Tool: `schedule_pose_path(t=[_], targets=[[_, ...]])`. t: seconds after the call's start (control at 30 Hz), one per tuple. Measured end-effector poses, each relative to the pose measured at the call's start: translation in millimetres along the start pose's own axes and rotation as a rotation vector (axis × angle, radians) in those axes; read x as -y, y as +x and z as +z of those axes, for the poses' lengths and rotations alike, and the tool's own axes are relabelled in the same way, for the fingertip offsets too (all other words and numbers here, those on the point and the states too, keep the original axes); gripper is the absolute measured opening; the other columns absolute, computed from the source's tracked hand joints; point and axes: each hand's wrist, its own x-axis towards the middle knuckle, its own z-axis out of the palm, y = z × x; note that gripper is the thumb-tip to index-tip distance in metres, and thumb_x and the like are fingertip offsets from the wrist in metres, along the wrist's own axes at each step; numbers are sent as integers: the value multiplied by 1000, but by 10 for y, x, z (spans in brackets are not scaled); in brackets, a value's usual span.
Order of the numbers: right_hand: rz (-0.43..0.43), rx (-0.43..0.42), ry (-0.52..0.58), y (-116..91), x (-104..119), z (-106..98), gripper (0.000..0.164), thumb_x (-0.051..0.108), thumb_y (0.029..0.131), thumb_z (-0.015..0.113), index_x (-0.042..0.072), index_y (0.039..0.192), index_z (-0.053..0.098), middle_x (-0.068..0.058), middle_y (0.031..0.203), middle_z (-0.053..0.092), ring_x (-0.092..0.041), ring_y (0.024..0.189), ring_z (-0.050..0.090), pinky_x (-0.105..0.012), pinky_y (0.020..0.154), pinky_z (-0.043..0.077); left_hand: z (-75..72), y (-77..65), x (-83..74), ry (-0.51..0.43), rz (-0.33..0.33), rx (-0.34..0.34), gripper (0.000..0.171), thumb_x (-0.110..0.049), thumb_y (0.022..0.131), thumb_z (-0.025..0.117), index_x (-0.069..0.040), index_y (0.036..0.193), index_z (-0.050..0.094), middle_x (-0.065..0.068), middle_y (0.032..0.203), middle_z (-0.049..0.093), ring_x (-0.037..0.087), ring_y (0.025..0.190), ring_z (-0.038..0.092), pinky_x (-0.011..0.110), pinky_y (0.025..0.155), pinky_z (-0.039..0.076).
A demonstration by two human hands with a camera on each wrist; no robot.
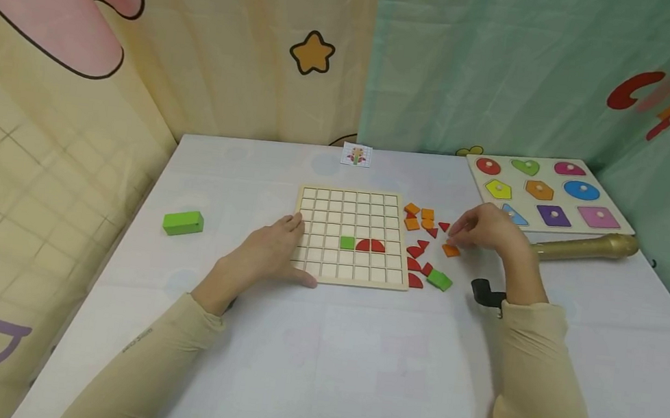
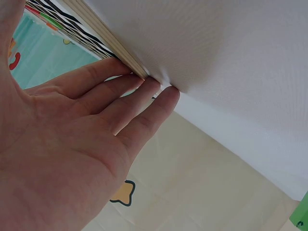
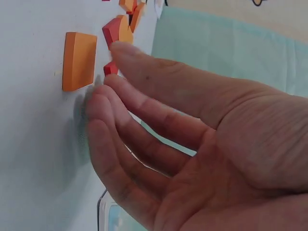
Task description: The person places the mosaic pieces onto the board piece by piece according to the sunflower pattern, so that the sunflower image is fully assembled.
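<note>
A wooden grid board (image 1: 349, 274) lies mid-table with a green square (image 1: 347, 243) and two red quarter-round tiles (image 1: 371, 245) in one row. My left hand (image 1: 269, 246) rests at the board's left side, fingertips touching its edge, thumb near the front left corner. In the left wrist view its fingers (image 2: 125, 103) are fairly straight along the board's edge. Over loose tiles right of the board, my right hand (image 1: 488, 230) hovers with bent fingers and holds nothing. An orange tile (image 3: 81, 61) stands just apart from its fingertips; red tiles (image 3: 110, 69) lie behind the thumb.
Several orange tiles (image 1: 427, 214), red tiles (image 1: 415, 281) and green tiles (image 1: 439, 279) lie right of the board. A green block (image 1: 183, 223) sits at left, a small picture card (image 1: 356, 155) at the back. At right are a shape puzzle (image 1: 540, 225) and a gold-coloured stick (image 1: 591, 247).
</note>
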Motion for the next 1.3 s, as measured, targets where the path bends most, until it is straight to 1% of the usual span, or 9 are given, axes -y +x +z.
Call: schedule_pose_path(t=[0.1,0.2,0.33,0.5,0.73,0.8,0.93,1.1,1.3], targets=[[-16,49,-16,11,-37,-6,24,14,95,79,1,114,76,-15,103,73,-31,99,59,-41,87,51,7,6,8,-2,1,0,125,-65,78,86,9,161,29,25,173,21,41,160,24,58,123,37],[-46,91,-23,21,-79,-10,25,12,92,82,1,114,76,-13,101,73,-29,98,60,-37,86,52,15,15,16,1,1,-2,125,-65,78,85,9,161,29,25,173,21,41,160,24,58,123,37],[-88,122,-32,41,-96,-4,25,9,89,85,2,110,75,-11,98,70,-27,96,59,-32,82,52,21,21,21,4,2,-10,124,-65,78,85,9,161,30,24,173,22,41,160,25,58,122,37],[-116,113,-51,63,-64,23,21,8,88,86,2,104,74,-10,92,67,-26,92,57,-31,78,51,24,15,29,-7,-1,-12,125,-65,78,86,9,161,30,24,173,22,41,160,25,58,123,37],[-154,86,-78,81,-43,31,23,14,89,86,3,102,71,-10,95,66,-28,95,57,-34,79,52,28,13,35,-15,-8,-9,125,-65,78,86,9,162,29,24,173,21,41,161,24,58,124,36],[-164,83,-57,89,-45,27,23,17,90,85,3,103,71,-10,95,67,-27,95,57,-35,80,51,26,16,32,-15,-9,-10,125,-65,78,86,9,162,29,24,173,21,41,161,24,58,123,36],[-199,64,32,78,-27,17,25,19,94,81,2,109,70,-11,101,70,-27,97,59,-32,83,51,28,28,28,-13,-4,-11,125,-65,78,86,8,162,28,24,173,20,40,161,24,58,123,36],[-247,15,147,51,145,95,26,17,98,77,-1,115,69,-15,108,72,-28,98,64,-26,85,56,34,29,22,-14,-1,-2,126,-66,79,85,9,162,27,24,173,19,40,161,23,57,124,36],[-277,-40,191,132,507,362,19,15,98,77,1,111,71,-15,104,71,-28,93,63,-33,83,58,38,13,23,-16,-11,3,126,-65,78,86,8,162,28,24,174,18,40,161,22,57,123,36]])
